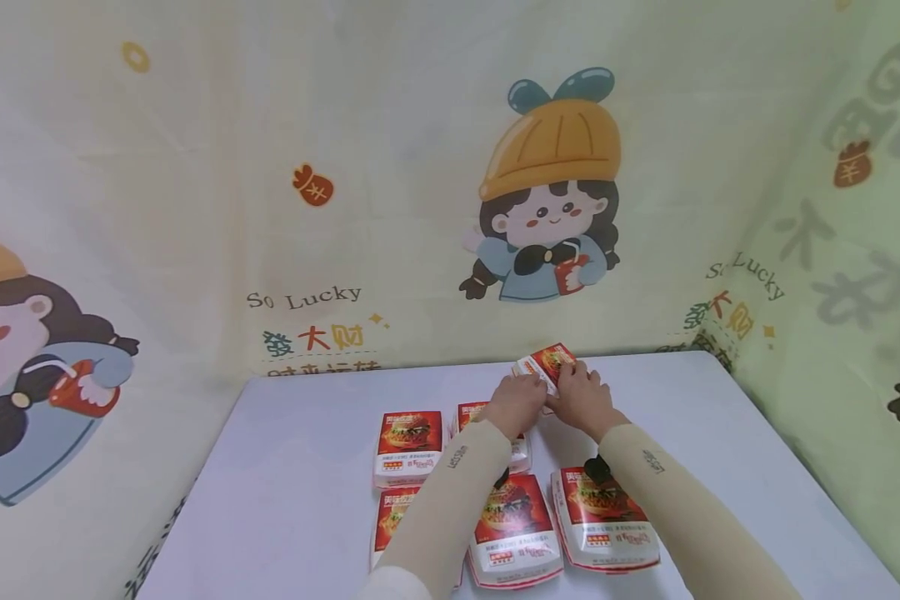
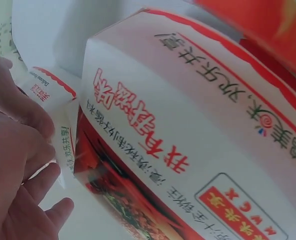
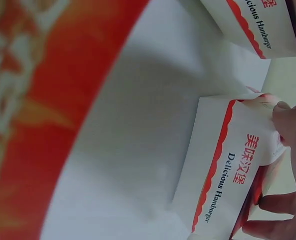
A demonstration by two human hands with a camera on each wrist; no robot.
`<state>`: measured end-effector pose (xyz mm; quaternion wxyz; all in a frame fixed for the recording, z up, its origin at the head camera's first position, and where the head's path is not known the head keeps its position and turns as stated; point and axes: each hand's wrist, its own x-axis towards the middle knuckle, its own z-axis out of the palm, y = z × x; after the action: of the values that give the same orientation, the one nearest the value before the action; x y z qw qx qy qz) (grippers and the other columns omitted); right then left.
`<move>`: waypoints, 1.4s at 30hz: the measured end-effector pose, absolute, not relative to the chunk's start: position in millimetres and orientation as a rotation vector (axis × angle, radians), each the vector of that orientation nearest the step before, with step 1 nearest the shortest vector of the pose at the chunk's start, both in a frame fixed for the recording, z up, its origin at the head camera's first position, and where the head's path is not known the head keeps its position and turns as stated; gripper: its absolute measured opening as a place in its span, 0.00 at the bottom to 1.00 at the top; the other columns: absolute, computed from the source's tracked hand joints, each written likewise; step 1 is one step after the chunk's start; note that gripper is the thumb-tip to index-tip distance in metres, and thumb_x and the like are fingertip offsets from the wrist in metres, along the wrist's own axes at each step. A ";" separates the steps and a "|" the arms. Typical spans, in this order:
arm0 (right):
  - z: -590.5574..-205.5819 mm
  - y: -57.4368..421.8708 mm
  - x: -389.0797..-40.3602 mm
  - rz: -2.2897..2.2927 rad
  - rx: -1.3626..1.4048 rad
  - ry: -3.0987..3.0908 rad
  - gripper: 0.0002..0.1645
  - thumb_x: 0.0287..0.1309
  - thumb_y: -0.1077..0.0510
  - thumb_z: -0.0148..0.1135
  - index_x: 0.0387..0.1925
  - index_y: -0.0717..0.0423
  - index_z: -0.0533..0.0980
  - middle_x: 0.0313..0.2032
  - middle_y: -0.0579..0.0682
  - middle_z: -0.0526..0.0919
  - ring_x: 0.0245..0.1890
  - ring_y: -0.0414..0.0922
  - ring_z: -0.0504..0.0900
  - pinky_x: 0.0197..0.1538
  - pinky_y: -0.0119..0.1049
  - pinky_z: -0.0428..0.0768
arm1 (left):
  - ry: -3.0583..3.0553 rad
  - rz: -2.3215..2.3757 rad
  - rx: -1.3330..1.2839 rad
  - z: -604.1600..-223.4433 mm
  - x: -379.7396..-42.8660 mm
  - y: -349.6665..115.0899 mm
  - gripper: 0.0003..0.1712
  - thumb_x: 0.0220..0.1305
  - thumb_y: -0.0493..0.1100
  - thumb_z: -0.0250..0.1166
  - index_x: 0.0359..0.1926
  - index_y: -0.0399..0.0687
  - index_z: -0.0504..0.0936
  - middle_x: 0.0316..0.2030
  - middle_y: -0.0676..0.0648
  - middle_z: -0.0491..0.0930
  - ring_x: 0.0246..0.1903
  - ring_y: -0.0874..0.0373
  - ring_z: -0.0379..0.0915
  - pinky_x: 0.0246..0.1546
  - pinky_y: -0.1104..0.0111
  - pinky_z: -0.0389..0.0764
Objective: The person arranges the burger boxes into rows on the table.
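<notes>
At the far side of the white table, both hands are on a small red-and-white hamburger box with a burger picture on its lid. My left hand holds its near left part; in the left wrist view the fingers bend against the box and partly cover it. My right hand grips the right side. In the right wrist view the thumb presses on the end flap of the box, and other fingers lie along the lid side. Whether the flap is fully tucked in is hard to see.
Several similar boxes stand nearer on the table: one back left, one beside it partly behind the left arm, and a front row with a middle box and a right box. A printed cloth hangs behind.
</notes>
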<state>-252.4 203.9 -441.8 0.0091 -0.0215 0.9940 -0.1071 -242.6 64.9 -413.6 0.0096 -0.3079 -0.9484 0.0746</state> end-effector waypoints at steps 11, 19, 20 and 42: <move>-448.2 213.2 -253.1 -0.481 -0.063 3.100 0.49 0.59 0.41 0.66 0.65 0.73 0.60 0.61 0.78 0.64 0.56 0.74 0.69 0.54 0.65 0.77 | -2.982 0.241 -0.979 -418.5 -238.4 61.9 0.25 0.71 0.47 0.60 0.67 0.52 0.72 0.67 0.53 0.71 0.67 0.60 0.67 0.66 0.61 0.74; -445.1 219.6 -249.3 -0.548 -0.151 3.172 0.49 0.56 0.42 0.68 0.68 0.71 0.62 0.62 0.75 0.66 0.56 0.73 0.70 0.53 0.66 0.78 | -2.973 0.280 -0.998 -419.8 -240.1 55.2 0.32 0.71 0.46 0.60 0.73 0.49 0.63 0.73 0.51 0.64 0.72 0.56 0.61 0.68 0.60 0.71; -444.7 220.2 -249.6 -0.551 -0.159 3.181 0.49 0.56 0.42 0.68 0.68 0.70 0.62 0.62 0.75 0.66 0.57 0.73 0.70 0.53 0.66 0.78 | -2.970 0.282 -1.000 -420.4 -240.6 54.2 0.33 0.72 0.46 0.60 0.73 0.49 0.62 0.73 0.51 0.63 0.72 0.56 0.61 0.69 0.60 0.71; -427.0 214.0 -255.9 -0.611 -0.251 3.232 0.49 0.55 0.42 0.68 0.69 0.65 0.63 0.67 0.68 0.64 0.64 0.66 0.65 0.60 0.64 0.76 | -2.889 0.293 -0.932 -420.9 -256.3 38.4 0.44 0.68 0.49 0.64 0.78 0.48 0.52 0.77 0.47 0.53 0.77 0.51 0.49 0.74 0.59 0.62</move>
<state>-255.9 214.0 -427.0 -0.0786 -0.0759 0.9767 -0.1846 -256.3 38.4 -420.9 0.0460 -0.3054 -0.9463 0.0958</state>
